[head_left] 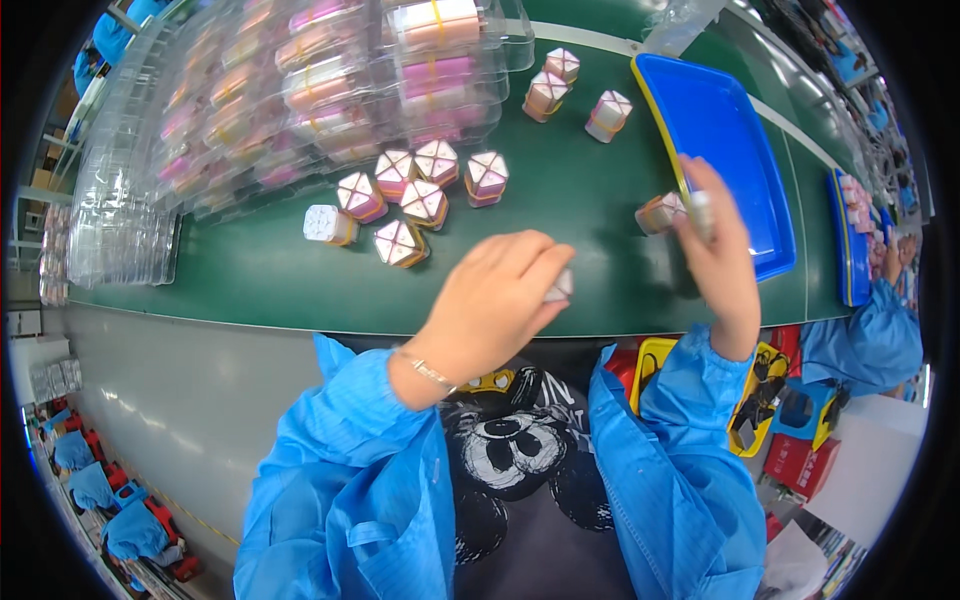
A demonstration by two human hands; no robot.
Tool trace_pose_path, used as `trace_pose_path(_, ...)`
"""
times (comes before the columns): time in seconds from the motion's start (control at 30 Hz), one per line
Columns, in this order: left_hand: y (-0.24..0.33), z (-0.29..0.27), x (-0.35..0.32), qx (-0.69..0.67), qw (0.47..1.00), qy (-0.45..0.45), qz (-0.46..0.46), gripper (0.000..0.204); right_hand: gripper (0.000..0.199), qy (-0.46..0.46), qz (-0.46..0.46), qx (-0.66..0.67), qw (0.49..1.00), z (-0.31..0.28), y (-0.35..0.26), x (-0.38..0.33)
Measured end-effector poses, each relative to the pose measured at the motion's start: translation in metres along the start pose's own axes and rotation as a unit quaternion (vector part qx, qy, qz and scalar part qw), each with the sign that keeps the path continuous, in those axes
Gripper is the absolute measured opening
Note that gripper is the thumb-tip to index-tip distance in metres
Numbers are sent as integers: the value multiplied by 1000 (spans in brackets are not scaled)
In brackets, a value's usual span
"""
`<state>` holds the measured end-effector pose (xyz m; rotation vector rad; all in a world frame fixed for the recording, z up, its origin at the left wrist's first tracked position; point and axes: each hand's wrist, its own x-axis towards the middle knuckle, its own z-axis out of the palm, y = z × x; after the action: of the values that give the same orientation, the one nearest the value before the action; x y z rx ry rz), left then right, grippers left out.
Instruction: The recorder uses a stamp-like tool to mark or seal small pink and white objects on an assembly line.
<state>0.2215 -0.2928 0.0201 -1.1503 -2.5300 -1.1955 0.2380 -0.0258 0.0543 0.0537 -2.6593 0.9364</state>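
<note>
- Nearest, both forearms in blue sleeves rise from the lower edge; a thin bracelet [425,370] sits on the left wrist.
- The left hand [497,300] is curled over the front of the green desk [250,275], its fingertips pinched on a small pale piece [560,287], blurred so its kind is unclear.
- The right hand [718,250] is raised further right, its fingers closed around a small banded box [660,212], with something pale at the fingertips that is too blurred to tell.
- That box is just beside the near left edge of the blue tray [730,150], which lies on the desk.
- Mid-desk, a cluster of small white-and-pink boxes [415,195] stands well apart from both hands.
- Further back, three more such boxes [572,95] stand near the tray's far corner.
- Farthest left, stacked clear plastic trays [330,80] hold pink and white packs.
- At the far right, another person in a blue coat [870,340] sits beside a second blue tray [850,250].
</note>
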Motion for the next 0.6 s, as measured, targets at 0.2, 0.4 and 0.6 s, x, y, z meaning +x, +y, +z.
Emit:
trace_pose_path(0.2, -20, 35, 3, -294, 951, 10, -99, 47, 29, 174, 0, 343, 923, -15, -37, 2)
trace_pose_path(0.4, -19, 38, 11, -346, 921, -64, -167, 54, 25, 98, -82, 581, 804, 19, -46, 7)
trace_pose_path(0.6, -23, 44, 8, -284, 943, -21, -173, 59, 22, 25, -90, 664, 741, 50, -78, 10)
